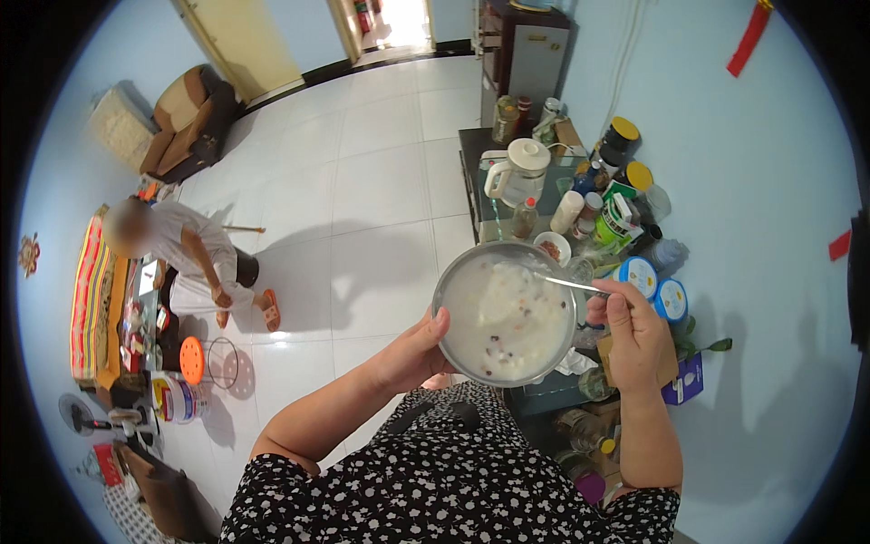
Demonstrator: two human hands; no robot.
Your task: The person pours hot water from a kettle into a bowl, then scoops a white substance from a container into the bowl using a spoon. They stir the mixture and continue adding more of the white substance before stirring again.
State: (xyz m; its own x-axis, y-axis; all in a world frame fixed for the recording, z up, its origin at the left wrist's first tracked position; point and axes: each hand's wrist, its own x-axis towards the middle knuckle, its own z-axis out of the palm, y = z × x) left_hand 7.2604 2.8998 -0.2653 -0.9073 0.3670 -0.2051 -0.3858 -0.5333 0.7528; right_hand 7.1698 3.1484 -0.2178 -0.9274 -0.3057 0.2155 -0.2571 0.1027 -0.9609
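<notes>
A round metal bowl (441,337) is held up in front of me, nearly full of a milky porridge (494,313) dotted with dark and reddish bits. My left hand (412,352) grips the bowl at its left side, thumb over the rim, the other fingers mostly hidden beneath. In my right hand (630,331), a metal spoon (580,286) is pinched by its handle at the bowl's right side. The spoon slants down leftward, its end dipping into the porridge near the far right rim, so its head is covered.
Beyond the bowl, a crowded table holds a white-lidded glass kettle (523,172), bottles, a small white bowl (552,247) and blue-lidded tubs (639,276). At left, a person (186,245) sits near an orange stool (191,361) and a bucket (179,400). An armchair (186,122) stands far left.
</notes>
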